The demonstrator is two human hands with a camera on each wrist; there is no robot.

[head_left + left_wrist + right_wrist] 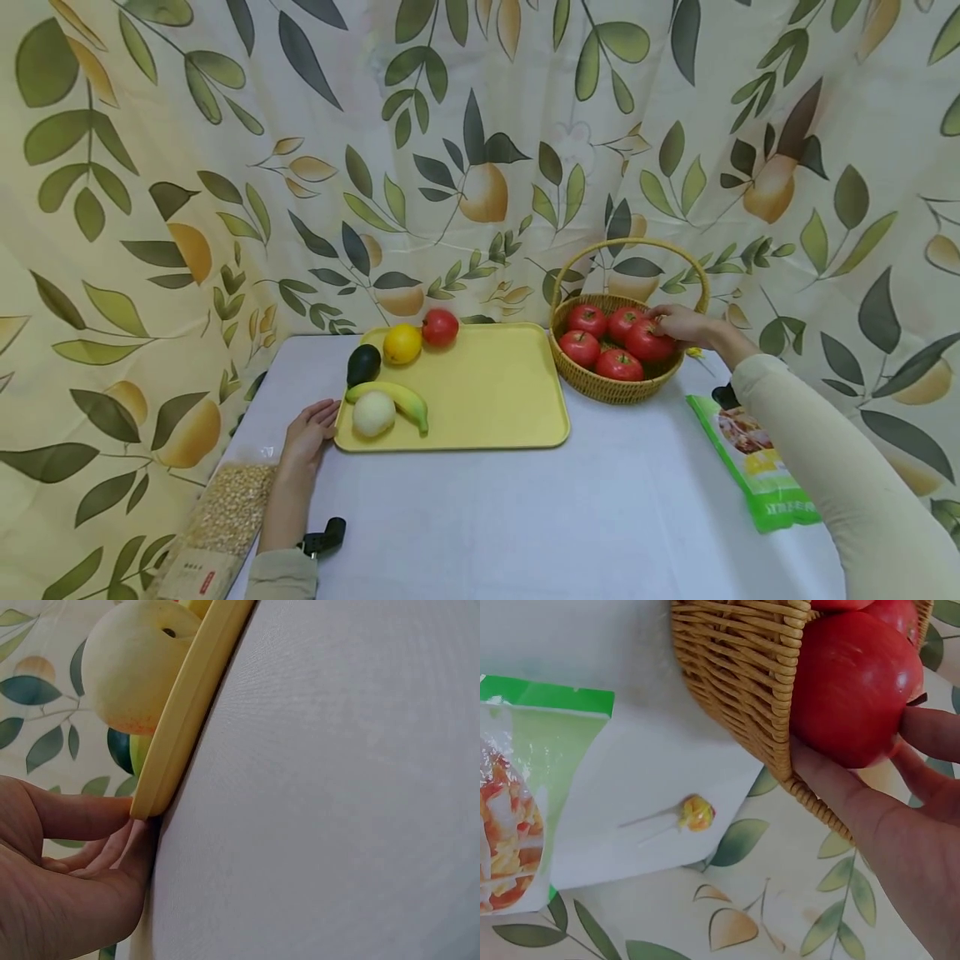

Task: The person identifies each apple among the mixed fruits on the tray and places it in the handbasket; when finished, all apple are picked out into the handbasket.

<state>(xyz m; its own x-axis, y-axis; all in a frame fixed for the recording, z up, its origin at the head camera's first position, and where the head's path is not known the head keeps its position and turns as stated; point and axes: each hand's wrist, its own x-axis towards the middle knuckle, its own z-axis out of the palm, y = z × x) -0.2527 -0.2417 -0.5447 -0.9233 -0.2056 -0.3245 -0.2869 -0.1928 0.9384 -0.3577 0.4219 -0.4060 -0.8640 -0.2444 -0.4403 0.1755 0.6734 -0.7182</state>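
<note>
My left hand is at the left edge of the yellow tray, its thumb and fingers pinching the rim at the near corner in the left wrist view. On the tray's left part lie a pale round fruit with a reddish blush, a banana, a dark avocado, a yellow lemon and a red apple. My right hand reaches into the wicker basket and grips a red apple, thumb and fingers around its side. Several more red apples fill the basket.
The basket's tall handle arches beside my right hand. A green-and-white food bag lies at the right, with a small yellow-wrapped lollipop behind it. A clear bag of pale grains lies at the left. Leaf-patterned cloth hangs behind.
</note>
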